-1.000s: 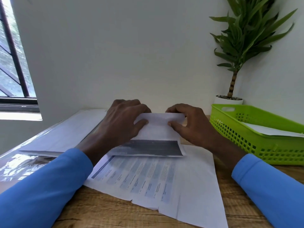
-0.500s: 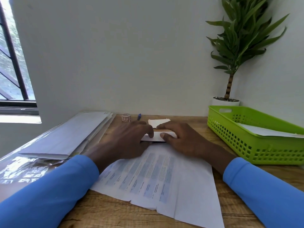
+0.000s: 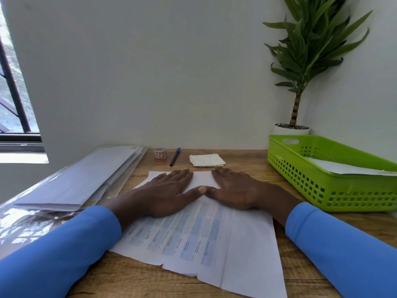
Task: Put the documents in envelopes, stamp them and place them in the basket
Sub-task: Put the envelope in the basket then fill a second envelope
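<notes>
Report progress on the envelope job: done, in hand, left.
Done: one white sheet already lies in the green basket. In hand: left hand and right hand press a folded document flat. Left: envelope from the stack, stamp from the roll, basket; printed sheets wait underneath.

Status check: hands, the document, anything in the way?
Both open and flat: left hand, right hand pressing folded document. Not yet enveloped. Stack of envelopes left, basket right; nothing blocking.
</notes>
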{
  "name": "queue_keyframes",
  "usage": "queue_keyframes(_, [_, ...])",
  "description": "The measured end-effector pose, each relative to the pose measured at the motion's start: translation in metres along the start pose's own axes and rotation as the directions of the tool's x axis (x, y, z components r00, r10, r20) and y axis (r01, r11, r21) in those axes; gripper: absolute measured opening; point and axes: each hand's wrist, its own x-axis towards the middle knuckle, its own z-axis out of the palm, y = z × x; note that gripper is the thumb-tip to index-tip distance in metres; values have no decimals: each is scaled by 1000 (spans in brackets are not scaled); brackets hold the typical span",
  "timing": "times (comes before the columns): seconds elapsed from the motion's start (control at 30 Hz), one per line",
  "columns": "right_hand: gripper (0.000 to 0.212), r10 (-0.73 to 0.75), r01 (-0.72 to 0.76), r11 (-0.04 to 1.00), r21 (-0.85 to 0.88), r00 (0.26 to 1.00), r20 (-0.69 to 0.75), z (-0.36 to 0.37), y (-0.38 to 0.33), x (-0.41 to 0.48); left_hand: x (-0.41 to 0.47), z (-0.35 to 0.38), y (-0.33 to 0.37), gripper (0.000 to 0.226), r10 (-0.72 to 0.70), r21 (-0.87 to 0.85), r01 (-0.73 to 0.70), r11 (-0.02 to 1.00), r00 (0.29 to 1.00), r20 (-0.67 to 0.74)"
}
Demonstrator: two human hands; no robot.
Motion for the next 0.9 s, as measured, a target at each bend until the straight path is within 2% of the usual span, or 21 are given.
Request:
queue_keyframes(0.13, [105, 92, -92, 996, -1, 996, -21, -3, 3, -8, 2, 0, -9, 105, -92, 9, 93, 996, 995, -49])
queue_keyframes(0.2, [103, 89, -98, 994, -53, 984, -157, -4, -1, -9, 0, -1, -12, 98, -98, 13, 100, 995, 989, -107])
queue_keyframes(0.27, [90, 24, -85, 986, -145, 926, -377, -3, -6, -6, -2, -4, -11, 87, -70, 20, 78, 997, 965, -252])
queue_keyframes(0.3, [86, -15, -71, 983, -168, 886, -463, -3, -7, -4, -2, -6, -12, 84, -63, 52, 88, 995, 930, -362])
queue_keyframes(0.37, [83, -77, -11, 988, -153, 828, -555, -3, -9, 1, -3, -16, -23, 79, -110, 137, 218, 966, 829, -548])
queue_keyframes(0.43, [82, -110, 55, 992, -110, 797, -593, -4, -9, 5, -5, -29, -37, 78, -232, 151, 407, 901, 744, -627])
queue_keyframes(0.53, [70, -143, 117, 990, -83, 766, -627, -5, -11, 6, -19, -46, -58, 70, -488, 28, 616, 787, 650, -583])
queue_keyframes(0.6, [56, -155, 161, 986, -49, 754, -638, -5, -12, 5, -28, -49, -72, 61, -570, 1, 669, 743, 633, -524])
queue_keyframes(0.7, [43, -159, 220, 975, 18, 756, -635, -5, -14, 0, -37, -48, -87, 45, -610, 11, 687, 726, 652, -451])
queue_keyframes(0.83, [40, -158, 264, 961, 78, 761, -629, -5, -14, -6, -40, -50, -91, 43, -589, -6, 666, 746, 655, -473])
queue_keyframes(0.9, [39, -155, 276, 956, 99, 763, -628, -5, -13, -5, -40, -50, -89, 34, -557, 9, 645, 764, 666, -497])
